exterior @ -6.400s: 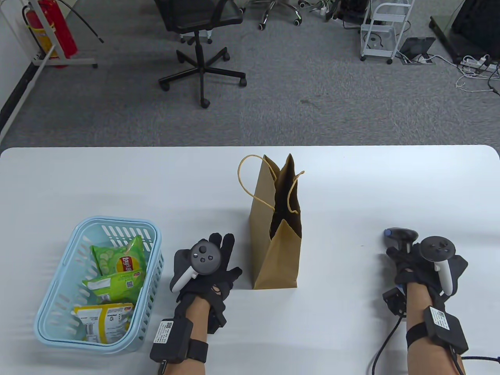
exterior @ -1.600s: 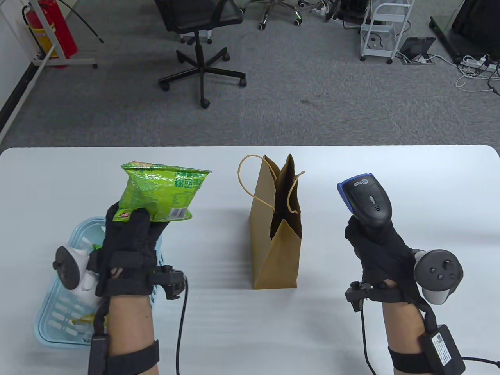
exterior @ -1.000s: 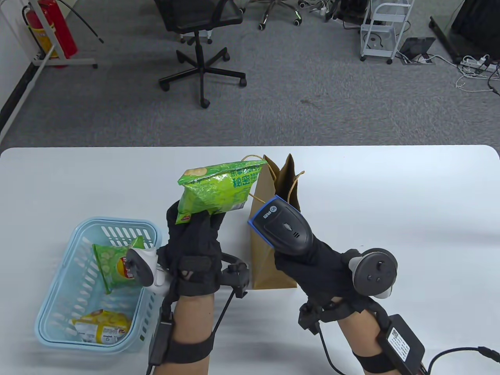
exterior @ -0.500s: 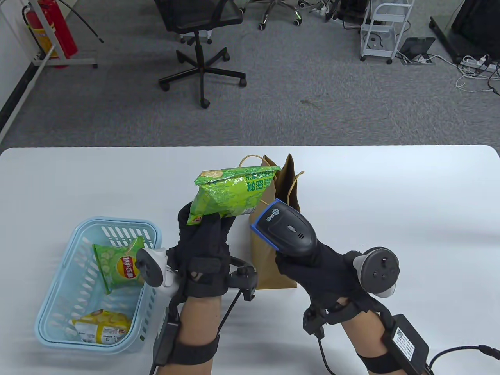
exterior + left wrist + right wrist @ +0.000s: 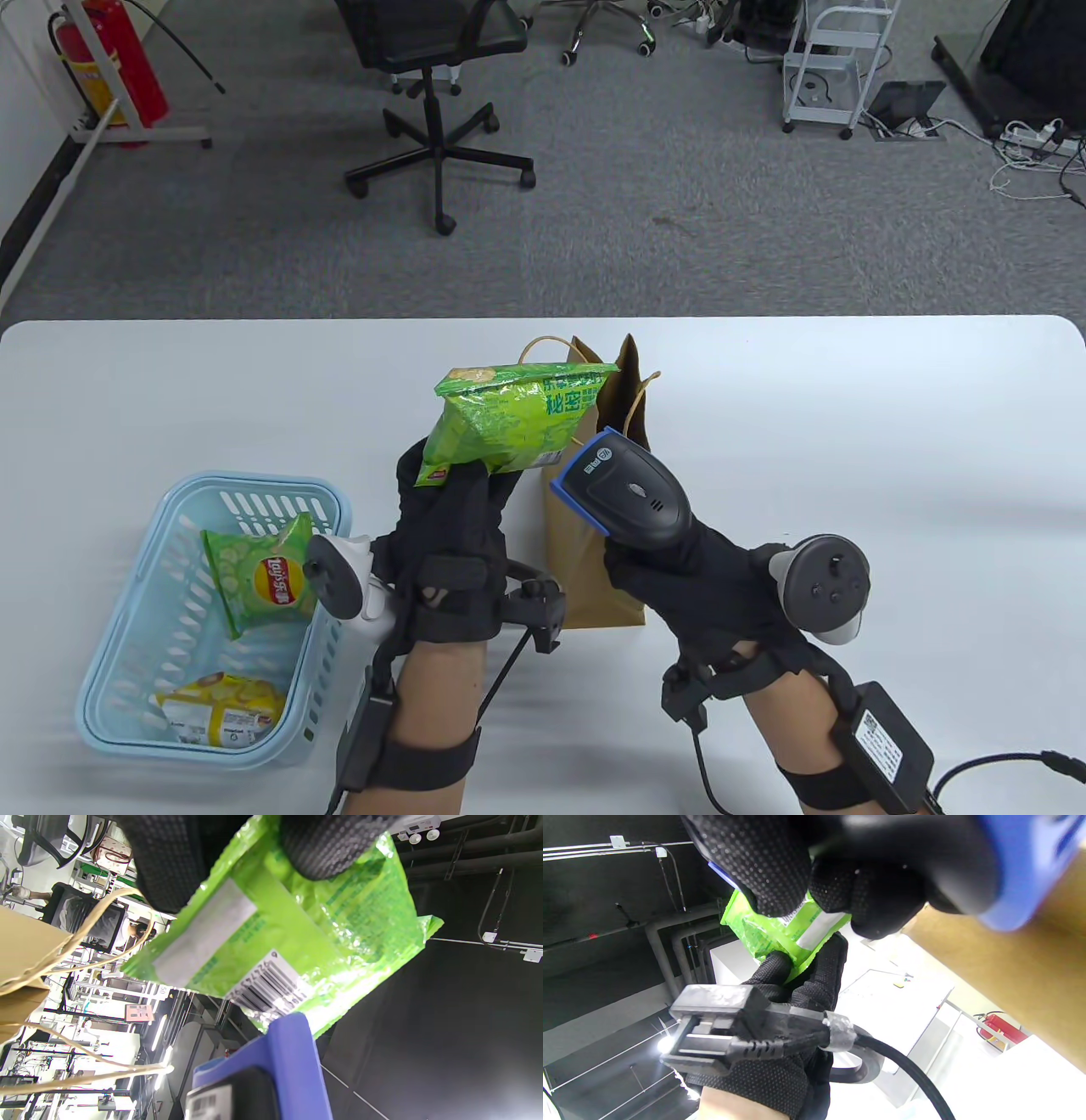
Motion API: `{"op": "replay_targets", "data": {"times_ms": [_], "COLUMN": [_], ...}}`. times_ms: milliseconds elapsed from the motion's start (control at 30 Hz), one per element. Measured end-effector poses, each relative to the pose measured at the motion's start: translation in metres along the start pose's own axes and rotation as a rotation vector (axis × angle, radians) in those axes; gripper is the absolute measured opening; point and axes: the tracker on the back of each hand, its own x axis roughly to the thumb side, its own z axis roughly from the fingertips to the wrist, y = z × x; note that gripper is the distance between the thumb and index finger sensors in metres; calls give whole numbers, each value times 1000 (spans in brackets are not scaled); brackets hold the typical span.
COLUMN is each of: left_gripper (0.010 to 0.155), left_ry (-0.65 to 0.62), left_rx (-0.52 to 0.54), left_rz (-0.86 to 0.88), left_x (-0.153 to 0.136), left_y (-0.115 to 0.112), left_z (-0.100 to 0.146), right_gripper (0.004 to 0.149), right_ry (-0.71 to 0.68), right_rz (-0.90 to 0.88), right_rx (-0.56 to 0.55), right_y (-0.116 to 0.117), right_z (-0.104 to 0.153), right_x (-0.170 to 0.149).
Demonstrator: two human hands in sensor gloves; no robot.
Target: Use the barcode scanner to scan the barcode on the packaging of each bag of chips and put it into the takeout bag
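My left hand (image 5: 454, 501) holds a green bag of chips (image 5: 509, 416) by its lower edge, lifted above the table just left of the brown paper takeout bag (image 5: 594, 586). My right hand (image 5: 679, 569) grips the black barcode scanner (image 5: 628, 492) with its blue-rimmed head close to the bag's lower right corner. In the left wrist view the barcode (image 5: 267, 986) on the green bag of chips (image 5: 297, 933) sits right above the scanner's blue head (image 5: 288, 1065). The right wrist view shows the green bag (image 5: 780, 929) behind my fingers (image 5: 763, 866) wrapped on the scanner.
A light blue basket (image 5: 110, 679) at the front left holds a green chips bag (image 5: 259, 577) and a yellow one (image 5: 221, 709). The takeout bag stands open with rope handles (image 5: 543, 348). An office chair (image 5: 433, 85) is on the floor beyond the table.
My left hand lifted the green bag from the basket and carried it right toward the takeout bag. My right hand picked up the scanner and swung it left under the bag's corner.
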Motion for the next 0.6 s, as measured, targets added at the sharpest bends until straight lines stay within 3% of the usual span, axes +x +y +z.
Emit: {"op": "replay_targets", "data": {"times_ms": [400,600], "left_gripper": [39,39], "left_ry": [18,-25], "left_rx": [7,9], "left_rz": [-12,-80], "left_x": [-4,5], "left_y": [-1,0], "left_z": [0,0], "right_gripper": [67,67], "right_ry": [-1,-43], "right_rz": [-4,-27], "right_rx": [10,-93], "right_y": [0,-29], "right_z": [1,8], "right_x": [0,13]}}
